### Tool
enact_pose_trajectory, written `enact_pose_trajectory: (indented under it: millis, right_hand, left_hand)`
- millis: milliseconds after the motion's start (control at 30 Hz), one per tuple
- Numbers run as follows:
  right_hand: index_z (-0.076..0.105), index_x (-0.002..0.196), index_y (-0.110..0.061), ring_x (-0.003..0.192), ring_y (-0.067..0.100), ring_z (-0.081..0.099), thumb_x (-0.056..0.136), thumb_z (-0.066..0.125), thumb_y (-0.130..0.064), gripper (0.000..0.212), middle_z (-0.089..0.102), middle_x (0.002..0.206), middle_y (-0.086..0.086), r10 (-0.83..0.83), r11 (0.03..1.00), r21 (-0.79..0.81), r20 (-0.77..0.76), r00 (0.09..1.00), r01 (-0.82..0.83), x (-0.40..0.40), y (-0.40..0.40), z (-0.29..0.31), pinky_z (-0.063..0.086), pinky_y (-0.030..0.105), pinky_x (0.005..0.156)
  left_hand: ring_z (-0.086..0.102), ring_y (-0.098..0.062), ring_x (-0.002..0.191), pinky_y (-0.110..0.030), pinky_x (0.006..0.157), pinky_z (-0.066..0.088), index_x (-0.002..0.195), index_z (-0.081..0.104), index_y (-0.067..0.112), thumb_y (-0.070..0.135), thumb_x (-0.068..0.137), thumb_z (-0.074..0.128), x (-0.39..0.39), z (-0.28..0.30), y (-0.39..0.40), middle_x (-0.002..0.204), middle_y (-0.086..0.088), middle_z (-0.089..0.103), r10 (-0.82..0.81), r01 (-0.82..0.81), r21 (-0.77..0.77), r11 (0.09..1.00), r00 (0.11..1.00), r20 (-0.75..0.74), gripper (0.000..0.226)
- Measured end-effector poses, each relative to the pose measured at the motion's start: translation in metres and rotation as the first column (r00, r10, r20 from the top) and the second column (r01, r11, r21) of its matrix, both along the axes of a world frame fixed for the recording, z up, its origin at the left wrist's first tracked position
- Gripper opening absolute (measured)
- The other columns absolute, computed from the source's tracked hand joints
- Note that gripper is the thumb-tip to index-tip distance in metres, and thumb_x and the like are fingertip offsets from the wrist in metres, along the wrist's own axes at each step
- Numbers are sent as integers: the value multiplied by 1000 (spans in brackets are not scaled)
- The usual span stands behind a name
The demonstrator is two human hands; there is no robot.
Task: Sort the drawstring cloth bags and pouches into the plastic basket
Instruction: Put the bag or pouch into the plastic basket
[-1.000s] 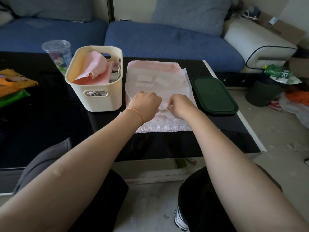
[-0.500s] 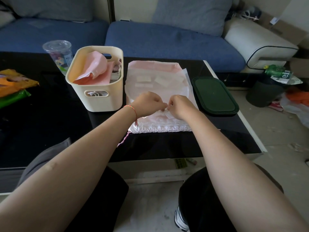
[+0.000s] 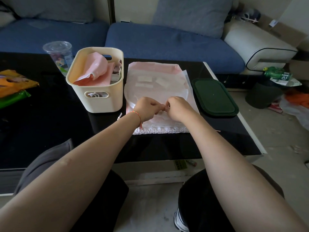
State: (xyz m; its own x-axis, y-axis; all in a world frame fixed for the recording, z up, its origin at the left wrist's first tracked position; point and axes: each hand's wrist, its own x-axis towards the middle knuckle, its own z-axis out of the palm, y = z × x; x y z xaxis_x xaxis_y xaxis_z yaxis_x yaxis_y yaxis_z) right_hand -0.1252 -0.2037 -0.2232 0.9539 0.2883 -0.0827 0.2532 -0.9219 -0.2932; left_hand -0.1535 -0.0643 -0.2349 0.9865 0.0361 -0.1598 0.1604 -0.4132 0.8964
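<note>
One cream plastic basket [image 3: 95,99] holding crumpled pink pouches [image 3: 95,69]. Left hand [image 3: 148,108] and right hand [image 3: 178,108], fingers curled, pinching one flat pink drawstring bag [image 3: 157,81].

Bare black table [image 3: 50,131] lies open at lower left of the frame, under my left arm, and again at lower right beside my right arm. The cream basket [image 3: 98,97] stands just left of my left hand [image 3: 147,108], blocking that side, with a plastic cup [image 3: 58,56] behind it. The green lid [image 3: 214,97] lies just right of my right hand [image 3: 178,108]. Snack packets [image 3: 13,87] crowd the far left edge.
</note>
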Motion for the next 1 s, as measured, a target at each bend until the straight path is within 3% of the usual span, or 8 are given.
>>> enact_pose_trajectory:
  millis: [167,267,400,533,600,667,800,1000]
  right_hand:
    - [62,87,-13,85,25,58,95,57,-19,11,60,95,4,-7,999,-36,12,1000,7,1,3,3,49,36,72]
    - [48,58,-17,75,25,49,95,59,-40,45,48,64,-2,-16,993,-113,37,999,20,5,0,11,38,35,73]
    - [48,62,-9,60,24,43,92,60,-34,41,51,64,17,-61,961,261,-116,991,89,2,-1,19,34,32,68]
    - [70,83,-10,64,14,52,94,60,-26,23,57,61,-2,-19,677,706,-267,964,209,-5,-1,39,39,28,69]
    - [70,100,-19,71,12,57,97,54,-19,16,62,75,-2,102,330,897,-342,934,293,-2,-1,49,40,27,73]
    - [67,112,-25,87,12,61,97,51,-13,25,66,109,1,66,202,926,-338,939,319,6,-4,49,45,24,79]
    - [70,108,-15,87,14,65,90,46,-1,34,71,104,5,-187,628,741,-153,970,238,8,-11,31,53,29,85]
    - [70,87,-21,79,8,66,85,56,1,26,71,84,-3,-15,877,478,-73,997,48,0,-2,20,52,19,68]
  left_hand:
    - [37,-11,49,-20,45,32,82,73,11,26,90,65,3,-7,4,60,-4,49,47,-48,17,999,997,58,19]
    - [30,-13,49,-24,48,28,94,71,15,24,96,58,3,-5,9,60,-5,41,-9,10,-19,1000,997,79,16]
    - [42,-11,54,-18,49,38,100,74,13,25,94,59,3,-2,5,68,2,55,-102,100,61,993,994,37,20]
    - [53,-17,63,-19,58,39,59,64,20,27,91,64,2,-9,1,63,-3,57,-156,144,145,979,985,75,33]
    - [44,-13,54,-20,53,36,74,72,15,34,95,58,1,-7,1,66,1,56,-134,126,124,984,989,57,31]
    - [35,-11,46,-19,46,32,93,75,13,33,98,51,2,-4,1,67,7,58,-90,90,59,994,996,-11,31]
    - [24,-14,47,-21,44,19,95,73,6,23,95,48,4,2,2,56,4,43,-48,32,-119,992,989,-139,31]
    - [25,-10,41,-19,42,15,71,72,15,23,95,47,5,5,4,53,4,40,-78,25,-253,967,976,-203,36]
